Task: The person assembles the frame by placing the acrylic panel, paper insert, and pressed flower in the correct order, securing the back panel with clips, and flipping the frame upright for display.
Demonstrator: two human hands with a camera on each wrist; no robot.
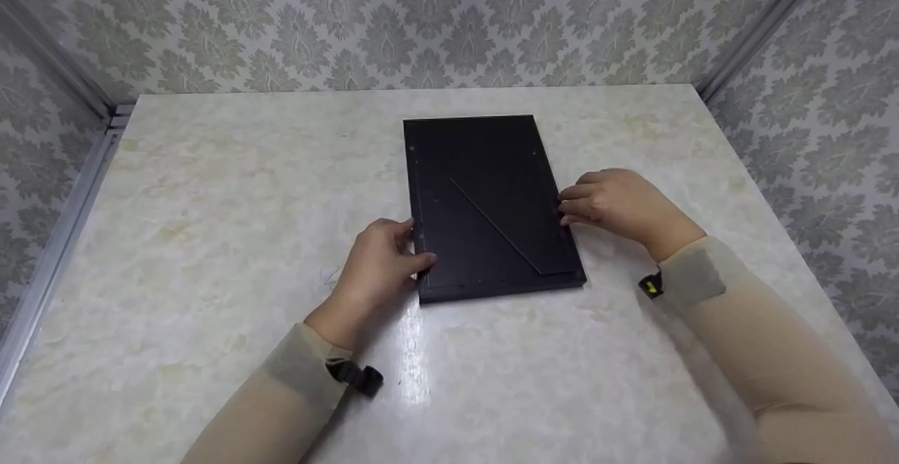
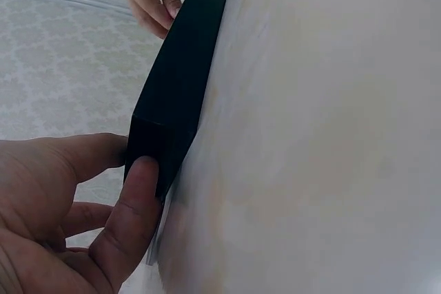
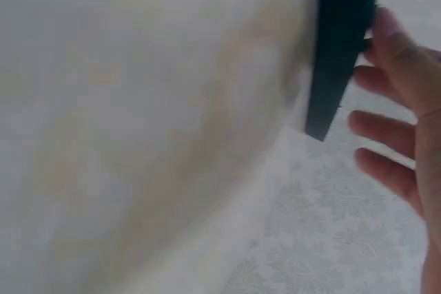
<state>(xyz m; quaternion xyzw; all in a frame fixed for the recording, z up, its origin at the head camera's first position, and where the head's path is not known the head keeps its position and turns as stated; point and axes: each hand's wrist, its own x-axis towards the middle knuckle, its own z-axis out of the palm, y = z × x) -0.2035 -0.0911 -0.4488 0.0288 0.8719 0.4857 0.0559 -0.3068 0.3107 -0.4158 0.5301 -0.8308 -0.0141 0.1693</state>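
A black picture frame (image 1: 477,148) lies back up on the table, a slanted stand flap (image 1: 523,239) flat against its back. My left hand (image 1: 376,260) grips the frame's left edge near the front corner, thumb over the top. In the left wrist view, the thumb (image 2: 138,191) presses the frame's dark side (image 2: 182,60). At the opposite long edge, my right hand (image 1: 618,204) holds the frame by thumb and fingertips. The right wrist view is blurred; there the lower fingers (image 3: 386,132) are spread, apart from the frame (image 3: 337,53). The frame's front face is hidden.
The pale marbled table (image 1: 232,225) extends around the frame on every side. Patterned wall panels (image 1: 386,29) rise behind and at both sides. A black strap (image 1: 355,376) is on the left wrist, and another black strap piece (image 1: 651,285) on the right.
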